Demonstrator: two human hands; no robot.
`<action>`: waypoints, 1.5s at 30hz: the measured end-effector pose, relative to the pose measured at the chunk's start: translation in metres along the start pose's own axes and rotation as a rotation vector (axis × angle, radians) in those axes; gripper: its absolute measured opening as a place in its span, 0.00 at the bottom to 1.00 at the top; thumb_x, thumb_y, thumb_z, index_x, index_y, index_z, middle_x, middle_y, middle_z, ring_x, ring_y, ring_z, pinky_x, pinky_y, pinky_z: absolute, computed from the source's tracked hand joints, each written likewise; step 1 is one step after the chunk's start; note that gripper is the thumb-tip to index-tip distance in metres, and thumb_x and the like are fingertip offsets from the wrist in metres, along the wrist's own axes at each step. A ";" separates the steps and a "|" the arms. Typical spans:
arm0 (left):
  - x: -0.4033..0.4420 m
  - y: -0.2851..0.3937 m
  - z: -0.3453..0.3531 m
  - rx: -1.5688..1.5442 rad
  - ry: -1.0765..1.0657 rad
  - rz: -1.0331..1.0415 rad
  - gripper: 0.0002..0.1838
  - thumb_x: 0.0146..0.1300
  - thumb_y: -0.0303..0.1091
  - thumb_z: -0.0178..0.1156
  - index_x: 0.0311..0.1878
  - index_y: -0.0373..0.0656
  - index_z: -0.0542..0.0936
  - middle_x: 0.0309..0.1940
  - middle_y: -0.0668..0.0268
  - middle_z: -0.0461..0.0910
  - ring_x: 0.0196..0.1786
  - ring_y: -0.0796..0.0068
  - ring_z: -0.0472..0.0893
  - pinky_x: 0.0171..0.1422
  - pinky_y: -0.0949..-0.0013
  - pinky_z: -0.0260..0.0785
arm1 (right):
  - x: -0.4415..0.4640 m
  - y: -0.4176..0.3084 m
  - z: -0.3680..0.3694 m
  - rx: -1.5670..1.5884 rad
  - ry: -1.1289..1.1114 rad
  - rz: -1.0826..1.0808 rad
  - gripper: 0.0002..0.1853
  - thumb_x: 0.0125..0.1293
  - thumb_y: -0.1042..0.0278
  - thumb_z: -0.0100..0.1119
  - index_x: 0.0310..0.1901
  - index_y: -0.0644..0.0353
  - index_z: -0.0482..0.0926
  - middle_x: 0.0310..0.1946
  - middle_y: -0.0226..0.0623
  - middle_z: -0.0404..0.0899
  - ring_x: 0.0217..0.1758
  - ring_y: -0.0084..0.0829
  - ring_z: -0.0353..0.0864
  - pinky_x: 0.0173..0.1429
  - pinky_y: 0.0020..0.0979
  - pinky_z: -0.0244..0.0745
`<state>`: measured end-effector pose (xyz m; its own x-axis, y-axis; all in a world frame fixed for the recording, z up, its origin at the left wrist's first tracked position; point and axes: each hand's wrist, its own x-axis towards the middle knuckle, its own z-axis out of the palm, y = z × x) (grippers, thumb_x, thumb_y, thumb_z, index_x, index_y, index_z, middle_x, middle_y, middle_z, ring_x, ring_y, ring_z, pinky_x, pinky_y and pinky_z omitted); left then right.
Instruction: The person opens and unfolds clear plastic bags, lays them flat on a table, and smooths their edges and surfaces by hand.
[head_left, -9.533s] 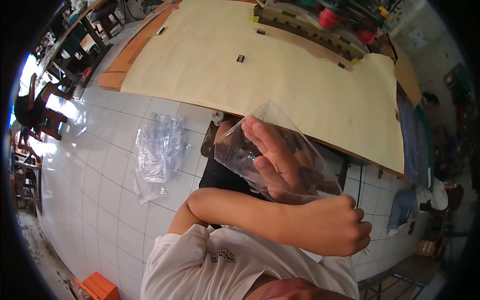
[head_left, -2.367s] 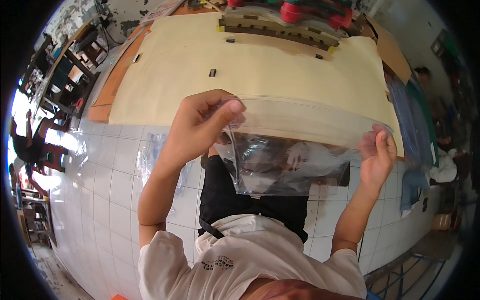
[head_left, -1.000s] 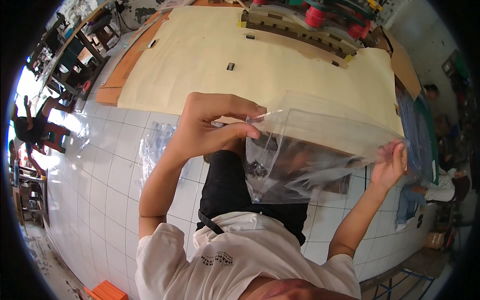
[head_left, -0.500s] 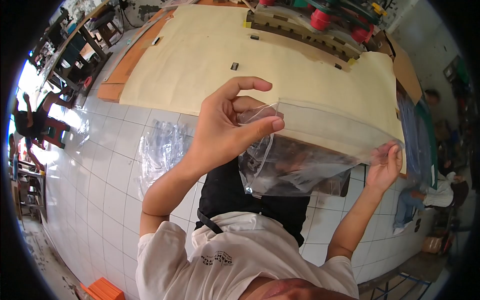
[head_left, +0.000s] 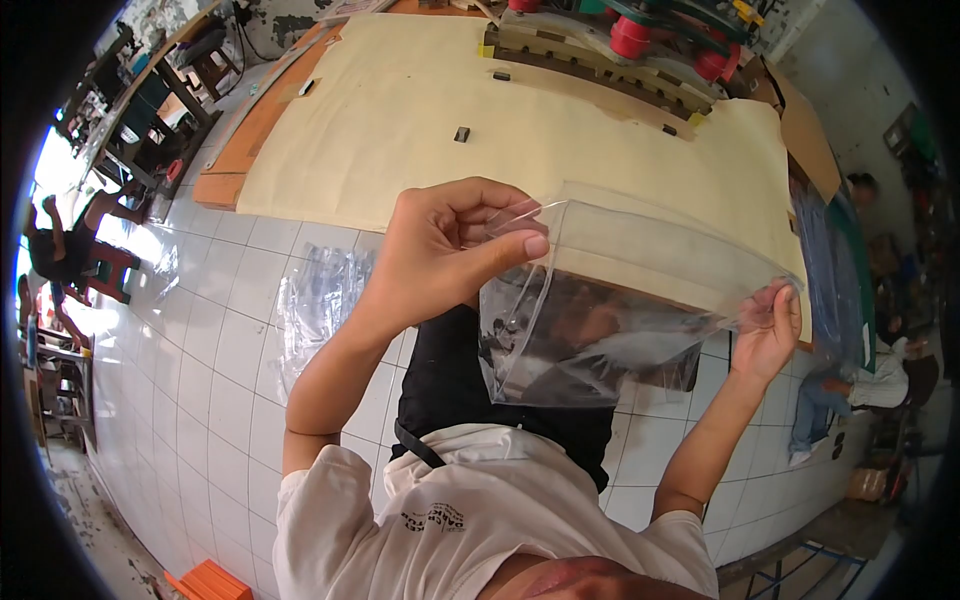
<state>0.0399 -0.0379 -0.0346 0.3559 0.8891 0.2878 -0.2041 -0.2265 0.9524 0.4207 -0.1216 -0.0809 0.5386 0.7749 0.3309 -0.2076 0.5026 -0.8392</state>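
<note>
A clear plastic bag (head_left: 610, 290) hangs stretched between my two hands, over my lap and the near edge of the table. At its upper left corner, my left hand (head_left: 480, 235) pinches the film between thumb and curled fingers. My right hand (head_left: 770, 325) grips the right end, with some fingers seen through the plastic. The bag's left side shows a folded vertical edge. Beyond it lies a cream sheet (head_left: 380, 120) covering the table, with small dark pieces on it. More clear plastic (head_left: 322, 310) lies in a pile on the tiled floor to the left.
A machine with red knobs (head_left: 628, 38) stands at the table's far right. Cardboard (head_left: 808, 150) leans at the right edge. One person (head_left: 70, 250) sits at the far left; another (head_left: 870, 385) is at the right. An orange object (head_left: 210, 580) is at the lower left.
Since half a second ago, my left index finger has curled down onto the film, and that hand has moved slightly down and left. Earlier, my hand was flat inside the bag.
</note>
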 end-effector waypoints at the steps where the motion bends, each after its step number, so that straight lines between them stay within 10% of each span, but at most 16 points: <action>1: 0.000 0.002 0.000 0.006 -0.008 -0.055 0.18 0.61 0.25 0.72 0.49 0.23 0.81 0.38 0.55 0.87 0.43 0.77 0.86 0.50 0.75 0.80 | 0.000 0.000 -0.001 0.000 0.000 0.000 0.09 0.73 0.65 0.61 0.45 0.62 0.82 0.32 0.30 0.81 0.32 0.22 0.78 0.31 0.26 0.76; 14: -0.004 -0.008 0.008 0.068 0.021 0.278 0.15 0.65 0.23 0.68 0.52 0.32 0.76 0.32 0.58 0.88 0.38 0.81 0.86 0.43 0.78 0.77 | 0.001 0.003 -0.015 0.060 0.000 0.029 0.09 0.74 0.65 0.60 0.47 0.60 0.81 0.33 0.28 0.82 0.33 0.21 0.80 0.34 0.28 0.78; 35: -0.009 -0.004 -0.005 -0.132 -0.049 -0.116 0.10 0.71 0.29 0.62 0.41 0.28 0.81 0.35 0.59 0.86 0.40 0.73 0.86 0.48 0.72 0.78 | -0.003 -0.003 -0.014 -0.003 0.002 -0.012 0.10 0.72 0.63 0.62 0.43 0.62 0.81 0.31 0.30 0.79 0.29 0.21 0.74 0.32 0.26 0.72; 45: 0.019 0.021 -0.009 0.195 -0.413 -0.253 0.26 0.70 0.42 0.64 0.57 0.25 0.77 0.45 0.55 0.86 0.49 0.68 0.85 0.54 0.68 0.77 | -0.003 -0.017 0.029 -0.159 -0.065 0.015 0.13 0.73 0.64 0.60 0.44 0.68 0.81 0.30 0.36 0.82 0.29 0.24 0.82 0.34 0.28 0.82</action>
<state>0.0340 -0.0224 -0.0106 0.7099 0.7039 0.0240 0.0949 -0.1294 0.9870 0.3992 -0.1212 -0.0552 0.4812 0.8077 0.3407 -0.0809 0.4279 -0.9002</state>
